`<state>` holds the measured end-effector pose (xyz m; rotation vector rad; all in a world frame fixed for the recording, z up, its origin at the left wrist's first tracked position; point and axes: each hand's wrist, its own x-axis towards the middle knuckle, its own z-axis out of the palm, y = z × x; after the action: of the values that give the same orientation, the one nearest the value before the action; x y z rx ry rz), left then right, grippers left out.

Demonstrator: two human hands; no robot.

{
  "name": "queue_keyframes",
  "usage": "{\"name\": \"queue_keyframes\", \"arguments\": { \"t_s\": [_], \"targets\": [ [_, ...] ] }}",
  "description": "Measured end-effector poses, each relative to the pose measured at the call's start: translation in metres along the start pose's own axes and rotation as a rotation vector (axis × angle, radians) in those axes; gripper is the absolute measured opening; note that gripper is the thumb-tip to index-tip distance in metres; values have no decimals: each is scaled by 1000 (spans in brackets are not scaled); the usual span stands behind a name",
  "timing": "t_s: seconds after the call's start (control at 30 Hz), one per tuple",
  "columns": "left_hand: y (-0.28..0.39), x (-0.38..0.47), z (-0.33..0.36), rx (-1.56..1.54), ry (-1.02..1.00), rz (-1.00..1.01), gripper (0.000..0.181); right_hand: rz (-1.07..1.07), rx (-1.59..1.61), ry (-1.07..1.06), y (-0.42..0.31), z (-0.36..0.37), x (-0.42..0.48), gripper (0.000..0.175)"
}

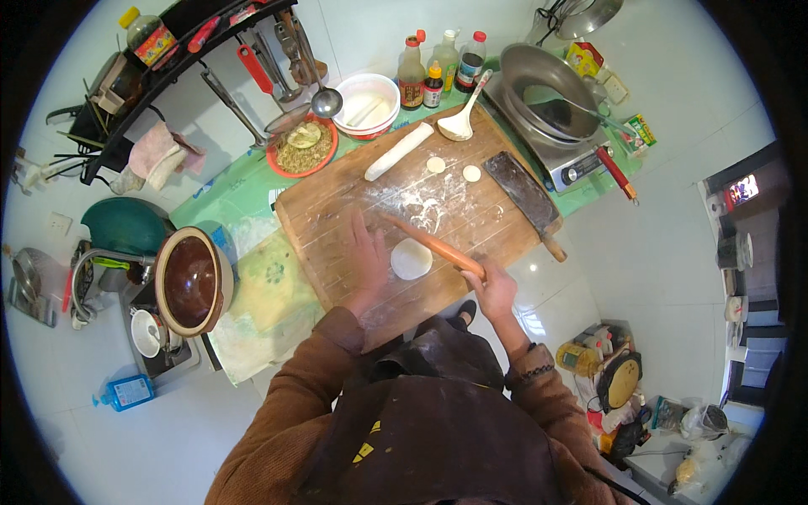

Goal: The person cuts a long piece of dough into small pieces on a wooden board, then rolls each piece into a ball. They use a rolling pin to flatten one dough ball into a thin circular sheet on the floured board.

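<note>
My right hand [495,290] grips one end of a tapered wooden rolling pin [435,245], which slants up and left above the wooden board [341,230]. Just below the pin lies a flat, round dough wrapper [411,259]. My left hand [367,260] is left of the wrapper, slightly blurred, its fingers stretched out and holding nothing. Loose flour [424,205] is scattered beyond the pin. Farther back are a dough log [399,151] and two small dough discs, one [435,165] left of the other [471,173]. A dark-bladed cleaver [519,189] lies along the board's right side.
A white ladle [459,124] holding flour rests at the board's back edge. Behind stand a bowl of filling [304,158], a white basin [386,95] and several bottles [411,76]. To the right is a wok [514,63] on a cooker; to the left, a brown crock [221,284].
</note>
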<state>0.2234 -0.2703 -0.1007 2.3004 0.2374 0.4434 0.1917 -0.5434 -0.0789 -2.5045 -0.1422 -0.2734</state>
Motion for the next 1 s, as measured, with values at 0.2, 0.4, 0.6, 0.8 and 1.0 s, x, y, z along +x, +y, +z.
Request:
{"name": "queue_keyframes", "arguments": {
  "t_s": [0.2, 0.4, 0.6, 0.8, 1.0],
  "targets": [
    [-33, 24, -24, 412, -266, 264, 67, -308, -171, -121, -3, 30, 41, 37],
    [-40, -66, -47, 462, -392, 313, 82, -230, -246, -115, 5, 32, 12, 79],
    [-37, -69, -43, 406, -324, 293, 84, -213, -180, -142, 8, 34, 6, 85],
    [-41, 34, -7, 465, -222, 155, 79, -191, -244, -150, 16, 68, 73, 81],
    [-28, -60, -51, 406, -410, 278, 83, -233, -208, -206, 18, 34, 14, 92]
  ]
}}
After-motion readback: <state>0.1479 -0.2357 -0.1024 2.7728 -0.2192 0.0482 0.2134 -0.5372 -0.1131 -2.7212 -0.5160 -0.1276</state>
